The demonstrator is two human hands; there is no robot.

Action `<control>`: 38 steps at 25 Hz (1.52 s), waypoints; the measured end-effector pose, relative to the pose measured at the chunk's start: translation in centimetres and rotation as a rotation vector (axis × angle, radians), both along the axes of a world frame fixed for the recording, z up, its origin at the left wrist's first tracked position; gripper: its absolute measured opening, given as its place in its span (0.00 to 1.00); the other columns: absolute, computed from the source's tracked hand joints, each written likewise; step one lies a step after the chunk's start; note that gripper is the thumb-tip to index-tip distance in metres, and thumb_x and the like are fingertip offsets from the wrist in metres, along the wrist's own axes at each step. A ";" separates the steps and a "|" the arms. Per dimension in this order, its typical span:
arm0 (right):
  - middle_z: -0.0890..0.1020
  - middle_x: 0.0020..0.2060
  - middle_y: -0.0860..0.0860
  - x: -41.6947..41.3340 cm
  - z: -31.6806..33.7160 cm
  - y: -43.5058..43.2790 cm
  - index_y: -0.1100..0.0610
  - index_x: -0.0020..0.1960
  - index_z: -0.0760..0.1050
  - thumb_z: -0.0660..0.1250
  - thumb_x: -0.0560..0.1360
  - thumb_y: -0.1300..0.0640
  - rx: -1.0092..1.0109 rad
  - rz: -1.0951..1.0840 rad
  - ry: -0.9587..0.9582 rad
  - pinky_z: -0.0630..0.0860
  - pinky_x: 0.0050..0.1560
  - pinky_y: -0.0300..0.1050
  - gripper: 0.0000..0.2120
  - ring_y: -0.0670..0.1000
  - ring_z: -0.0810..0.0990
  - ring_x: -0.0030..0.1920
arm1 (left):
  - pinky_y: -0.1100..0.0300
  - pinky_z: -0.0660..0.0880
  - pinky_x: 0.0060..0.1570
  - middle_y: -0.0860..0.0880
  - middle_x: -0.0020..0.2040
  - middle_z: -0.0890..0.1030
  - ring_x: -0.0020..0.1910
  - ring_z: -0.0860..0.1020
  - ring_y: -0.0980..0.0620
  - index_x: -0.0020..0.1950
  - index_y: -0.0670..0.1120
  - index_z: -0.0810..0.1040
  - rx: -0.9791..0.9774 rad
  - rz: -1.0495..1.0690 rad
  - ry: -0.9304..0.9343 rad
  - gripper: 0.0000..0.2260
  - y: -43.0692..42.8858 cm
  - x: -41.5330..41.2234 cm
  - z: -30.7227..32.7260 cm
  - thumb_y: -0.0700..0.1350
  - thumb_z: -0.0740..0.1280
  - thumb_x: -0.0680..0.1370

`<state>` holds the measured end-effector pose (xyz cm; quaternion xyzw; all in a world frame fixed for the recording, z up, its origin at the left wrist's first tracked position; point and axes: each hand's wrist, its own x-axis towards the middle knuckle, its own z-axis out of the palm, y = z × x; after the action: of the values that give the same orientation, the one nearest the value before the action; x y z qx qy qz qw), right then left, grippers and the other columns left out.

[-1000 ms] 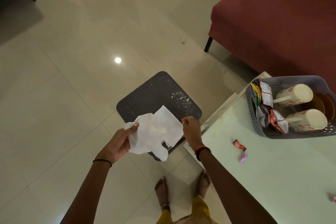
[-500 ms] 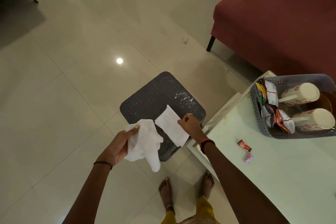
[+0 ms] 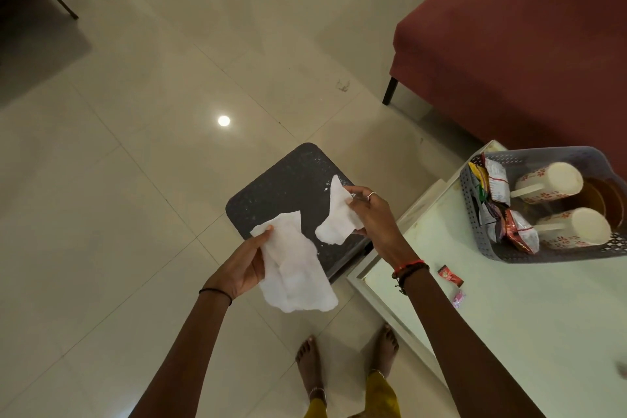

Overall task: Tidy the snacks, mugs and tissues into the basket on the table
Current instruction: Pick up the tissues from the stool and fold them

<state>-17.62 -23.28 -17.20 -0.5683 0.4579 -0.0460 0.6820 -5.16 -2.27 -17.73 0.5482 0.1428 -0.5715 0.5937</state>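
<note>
My left hand (image 3: 242, 265) grips a large crumpled white tissue (image 3: 295, 275) that hangs down over the floor. My right hand (image 3: 371, 217) pinches a smaller white tissue (image 3: 337, 217) above the dark stool. The two tissues are apart. At the right, a grey perforated basket (image 3: 475, 214) stands on the pale table (image 3: 509, 332). It holds two white floral mugs (image 3: 549, 180) lying on their sides and several snack packets (image 3: 497, 180). A red sweet wrapper (image 3: 449, 276) and a pink one (image 3: 458, 299) lie loose on the table beside my right forearm.
A dark square stool (image 3: 285, 187) stands on the tiled floor under my hands. A red sofa (image 3: 509, 44) fills the upper right behind the table. My bare feet (image 3: 310, 363) stand by the table's near corner. A dark furniture leg (image 3: 61, 3) shows at the upper left.
The two tissues, held together a second ago, have been pulled apart. My right hand has drawn the smaller one to the right, and my left hand has turned its tissue to hang lower.
</note>
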 end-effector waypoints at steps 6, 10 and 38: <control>0.84 0.53 0.51 0.3 6.0 0.2 0.51 0.56 0.79 0.66 0.76 0.62 0.496 0.040 -0.543 0.83 0.48 0.47 0.12 0.51 0.84 0.49 | 0.52 0.81 0.46 0.44 0.57 0.82 0.52 0.83 0.46 0.65 0.47 0.73 -0.129 -0.048 0.071 0.14 -3.9 -1.2 1.0 0.47 0.61 0.79; 0.82 0.56 0.54 -2.4 4.6 0.9 0.54 0.59 0.77 0.66 0.76 0.62 0.456 -0.026 -0.460 0.82 0.51 0.50 0.13 0.54 0.83 0.52 | 0.50 0.80 0.51 0.44 0.59 0.82 0.56 0.81 0.43 0.63 0.47 0.75 -0.202 -0.081 0.115 0.14 -5.9 -2.0 1.5 0.47 0.58 0.80; 0.83 0.56 0.52 -12.9 1.9 -3.3 0.55 0.64 0.74 0.78 0.64 0.56 0.631 0.183 -0.357 0.81 0.52 0.48 0.30 0.52 0.82 0.57 | 0.57 0.81 0.43 0.50 0.50 0.85 0.48 0.83 0.52 0.56 0.51 0.78 -0.262 -0.585 -0.144 0.14 -12.7 -6.0 5.3 0.38 0.69 0.72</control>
<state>-30.47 -26.60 -15.29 -0.3517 0.2709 0.0601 0.8941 -11.14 -14.96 -12.44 0.5240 -0.1380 -0.6911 0.4784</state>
